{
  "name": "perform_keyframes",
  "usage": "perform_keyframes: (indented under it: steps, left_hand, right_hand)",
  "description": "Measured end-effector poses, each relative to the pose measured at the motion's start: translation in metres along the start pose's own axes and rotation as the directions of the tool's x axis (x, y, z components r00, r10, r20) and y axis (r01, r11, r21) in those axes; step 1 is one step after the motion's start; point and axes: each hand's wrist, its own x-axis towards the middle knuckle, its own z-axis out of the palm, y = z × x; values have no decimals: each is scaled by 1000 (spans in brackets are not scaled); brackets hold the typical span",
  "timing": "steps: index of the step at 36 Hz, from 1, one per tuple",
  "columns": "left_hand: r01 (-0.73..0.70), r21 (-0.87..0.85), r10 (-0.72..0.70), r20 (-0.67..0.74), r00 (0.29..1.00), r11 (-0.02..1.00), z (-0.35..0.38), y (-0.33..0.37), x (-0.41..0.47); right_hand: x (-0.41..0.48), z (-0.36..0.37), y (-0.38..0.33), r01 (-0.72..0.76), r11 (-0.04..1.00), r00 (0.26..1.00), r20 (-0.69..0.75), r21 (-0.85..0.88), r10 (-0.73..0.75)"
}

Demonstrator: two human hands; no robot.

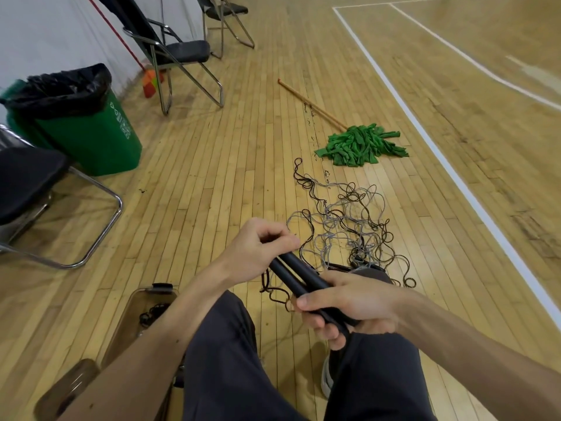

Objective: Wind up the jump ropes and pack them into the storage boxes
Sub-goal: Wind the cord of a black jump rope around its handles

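Nearest to the camera are the person's knees in dark grey trousers (224, 360); the person seems to be seated. On the left, beside the left knee, a clear brownish plastic storage box (121, 329) stands open on the wooden floor, and a small dark coil of rope (151, 314) lies inside it. Further back on that side stands a green waste bin with a black bag (91, 132).

The left hand (261, 247) has its fingers curled and pinches a thin dark cord just at the tips of two black stick-shaped rope handles (300, 278). The right hand (349, 302) wraps fingers and thumb around both handles together, near their other end.

Behind the hands, a loose tangle of thin grey and dark brown jump ropes (349, 226) spreads over the floor (how many ropes, I cannot tell). To the right of it and further back lies a green cloth mop with a wooden stick (361, 145).

I judge that the cord is light, limp and catches easily on its neighbours, while the handles are stiff. The handles are therefore the good place to hold, and the cord should be drawn out slowly through pinching fingers.
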Motion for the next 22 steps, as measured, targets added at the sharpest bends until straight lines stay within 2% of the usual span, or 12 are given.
perform_keyframes:
  steps: [6,9,11,13,15,18,20,22]
  left_hand:
    - [114,-397,-132,-16,991,911,11,13,2]
    - [135,-641,-164,15,986,755,21,14,5]
    - [121,-736,-190,-11,982,666,30,14,6]
    - [90,-727,-259,-125,958,681,40,14,6]
    - [134,-680,-377,-222,899,721,52,13,5]
    - [172,-675,-463,-279,841,718,68,16,1]
    - [123,-653,-424,-326,845,747,74,16,2]
    - [102,-462,-306,-391,868,881,74,10,0]
  right_hand:
    - [-1,10,-6,107,985,988,100,138,-121]
    - [-2,15,-9,145,971,980,105,192,-167]
    - [-3,16,-11,170,965,979,79,199,-188]
    - [-3,17,-12,199,960,977,41,197,-211]
    - [-5,16,-15,231,955,972,3,188,-236]
    - [-8,10,-20,274,947,961,-79,165,-264]
    - [-9,4,-22,282,955,953,-143,97,-267]
    - [-11,-1,-21,267,964,947,-189,15,-259]
